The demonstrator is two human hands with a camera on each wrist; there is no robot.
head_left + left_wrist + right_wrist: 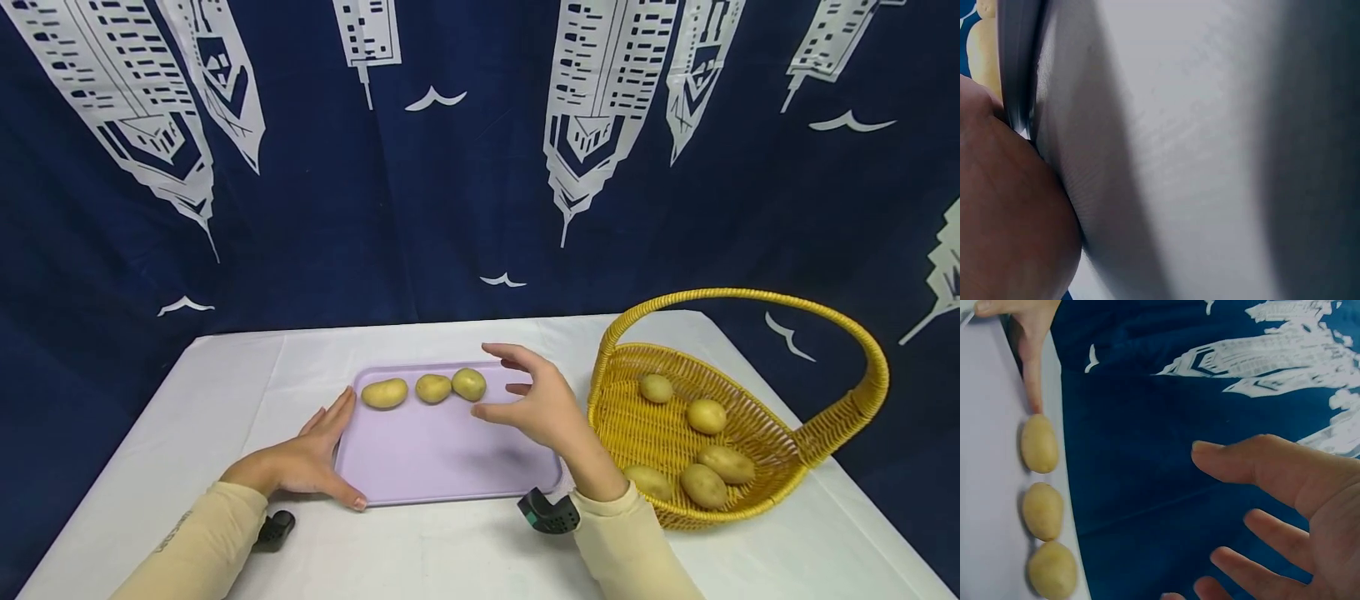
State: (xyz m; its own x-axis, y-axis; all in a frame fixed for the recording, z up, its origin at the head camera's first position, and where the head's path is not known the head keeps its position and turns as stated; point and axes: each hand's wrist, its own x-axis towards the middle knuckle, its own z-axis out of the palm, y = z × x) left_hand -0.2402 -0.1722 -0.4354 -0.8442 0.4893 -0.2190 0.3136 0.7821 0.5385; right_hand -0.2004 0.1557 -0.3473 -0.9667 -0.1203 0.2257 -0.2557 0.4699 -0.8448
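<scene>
Three potatoes lie in a row along the far edge of a lilac tray: a long potato at the left, a middle potato and a rounder potato at the right. My left hand rests against the tray's left side, fingers spread along its rim. Above the tray's right part hovers my right hand, thumb and fingers apart and holding nothing, close to the rounder potato. In the right wrist view the same hand shows bare, loosely bent fingers.
A yellow wicker basket with a tall arched handle stands to the right of the tray, with several potatoes inside. White cloth covers the table. Behind it hangs a dark blue curtain with white building prints.
</scene>
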